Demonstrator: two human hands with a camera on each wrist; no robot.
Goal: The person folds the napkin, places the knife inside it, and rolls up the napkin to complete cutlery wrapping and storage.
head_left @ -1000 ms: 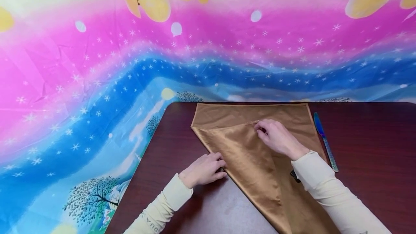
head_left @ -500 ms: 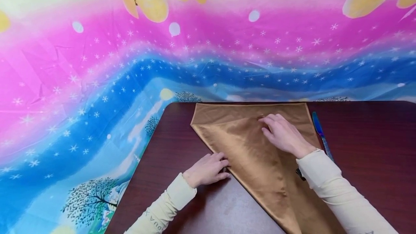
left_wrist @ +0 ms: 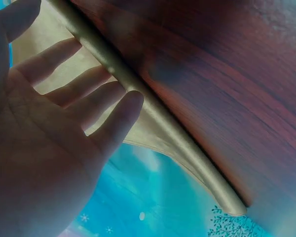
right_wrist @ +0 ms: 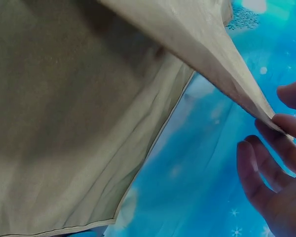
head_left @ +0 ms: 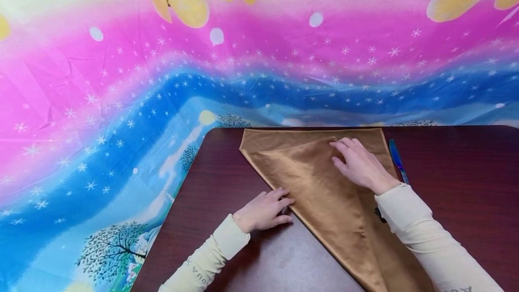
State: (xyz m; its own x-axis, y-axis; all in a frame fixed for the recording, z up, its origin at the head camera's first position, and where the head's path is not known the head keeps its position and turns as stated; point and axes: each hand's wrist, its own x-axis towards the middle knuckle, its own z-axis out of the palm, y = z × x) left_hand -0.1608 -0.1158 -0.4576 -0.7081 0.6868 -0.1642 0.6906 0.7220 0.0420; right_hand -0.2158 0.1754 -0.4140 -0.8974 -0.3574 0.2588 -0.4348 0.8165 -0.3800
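Note:
A shiny golden-brown cloth napkin (head_left: 316,184) lies on the table with one side folded over as a triangular flap. My right hand (head_left: 362,163) holds the flap's corner between its fingertips. In the right wrist view that corner (right_wrist: 264,111) is lifted off the layer beneath, and the thumb stands apart from it. My left hand (head_left: 265,208) rests its extended fingers on the slanting folded edge. Seen in the left wrist view, the left fingers (left_wrist: 113,121) touch the rolled fold (left_wrist: 163,113) without curling round it.
A table knife (head_left: 397,159) with an iridescent sheen lies right of the napkin, its handle partly hidden by my right sleeve. A small black object (head_left: 380,215) shows beside that sleeve. Behind the dark wooden table (head_left: 458,170) hangs a colourful printed cloth (head_left: 259,57).
My right hand has moved slightly away and to the right with the flap's corner. The left hand has shifted a little right along with the folded edge.

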